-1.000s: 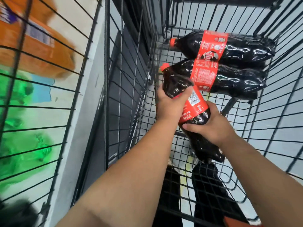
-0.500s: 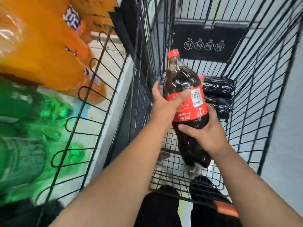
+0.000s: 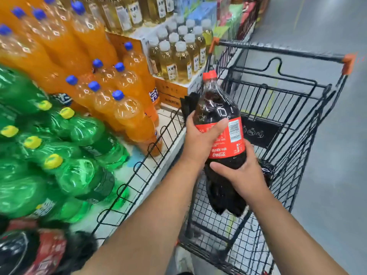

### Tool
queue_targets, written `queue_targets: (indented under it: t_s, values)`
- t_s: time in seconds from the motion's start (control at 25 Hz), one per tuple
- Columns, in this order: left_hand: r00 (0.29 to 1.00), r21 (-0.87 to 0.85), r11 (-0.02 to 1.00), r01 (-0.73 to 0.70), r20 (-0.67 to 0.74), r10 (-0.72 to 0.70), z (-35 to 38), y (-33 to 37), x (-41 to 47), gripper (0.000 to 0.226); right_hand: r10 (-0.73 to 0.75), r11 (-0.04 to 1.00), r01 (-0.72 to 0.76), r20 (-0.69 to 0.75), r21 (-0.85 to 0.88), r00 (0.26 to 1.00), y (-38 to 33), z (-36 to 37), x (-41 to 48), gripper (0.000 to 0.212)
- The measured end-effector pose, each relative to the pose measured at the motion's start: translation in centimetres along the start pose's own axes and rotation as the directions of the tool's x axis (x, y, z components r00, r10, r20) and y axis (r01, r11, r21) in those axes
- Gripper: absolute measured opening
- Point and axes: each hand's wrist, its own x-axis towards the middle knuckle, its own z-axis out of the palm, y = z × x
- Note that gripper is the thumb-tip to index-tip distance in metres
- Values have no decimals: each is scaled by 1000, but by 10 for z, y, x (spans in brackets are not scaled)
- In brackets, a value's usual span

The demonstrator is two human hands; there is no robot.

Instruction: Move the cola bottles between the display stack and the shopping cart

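**Cola bottle held upright over the cart**

The display fills the view from 7 to 12 o'clock: green bottles (image 3: 79,175) at 9, orange bottles (image 3: 127,112) at 10 to 11, pale yellow bottles (image 3: 178,60) at 12, and blurred cola bottles (image 3: 29,251) at 7. A wire rail (image 3: 151,155) edges the display just beside the cart (image 3: 278,49), which takes up 1 to 5 o'clock.

The bottle (image 3: 218,108) stands near centre, about upright, red cap (image 3: 207,76) toward 12, its base above the cart's mesh floor. Both hands hold it. The left hand (image 3: 200,139) wraps the red label from the 9 o'clock side, thumb across the front. The right hand (image 3: 242,175) grips the lower body from 4 o'clock, fingers curled round the front. Part of another dark bottle (image 3: 268,171) shows in the cart, just past the right hand at 3 o'clock.
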Motion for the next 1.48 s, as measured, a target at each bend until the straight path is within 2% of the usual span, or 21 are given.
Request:
queue_targets:
  t_s: [0.12, 0.28, 0.44, 0.52, 0.72, 0.84, 1.0, 1.12, 1.24, 1.48]
  values:
    - [994, -8, 997, -73, -85, 72, -1, 33, -20, 98, -61, 998, 63, 81, -24, 995, -24, -8, -4, 83]
    - [952, 7, 986, -167, -258, 163, -6, 66, -57, 99, -157, 988, 154, 215, 31, 964, -55, -8, -17, 91]
    - [883, 26, 968, -251, -403, 239, -19, 95, -101, 89, -235, 972, 227, 349, 65, 907, -81, 2, -37, 96]
    - [836, 35, 953, -302, -471, 282, -31, 106, -127, 86, -270, 962, 259, 409, 82, 872, -92, 12, -51, 91]
    - [707, 101, 924, -369, -615, 349, -69, 130, -194, 97, -349, 934, 324, 564, 149, 748, -121, 47, -96, 90]
    - [638, 138, 912, -387, -673, 373, -91, 139, -235, 92, -371, 924, 337, 637, 180, 676, -132, 71, -126, 103]
    - [534, 181, 892, -414, -745, 399, -130, 148, -297, 90, -405, 909, 339, 708, 243, 579, -147, 102, -181, 90]
    - [480, 221, 887, -406, -774, 413, -150, 152, -347, 99, -404, 910, 318, 744, 267, 533, -150, 125, -224, 93]
    - [416, 242, 868, -433, -801, 431, -179, 147, -402, 97, -408, 906, 317, 772, 279, 488, -148, 150, -278, 102]
    - [378, 278, 881, -382, -823, 423, -234, 133, -502, 93, -416, 902, 296, 813, 313, 408, -142, 193, -378, 101]
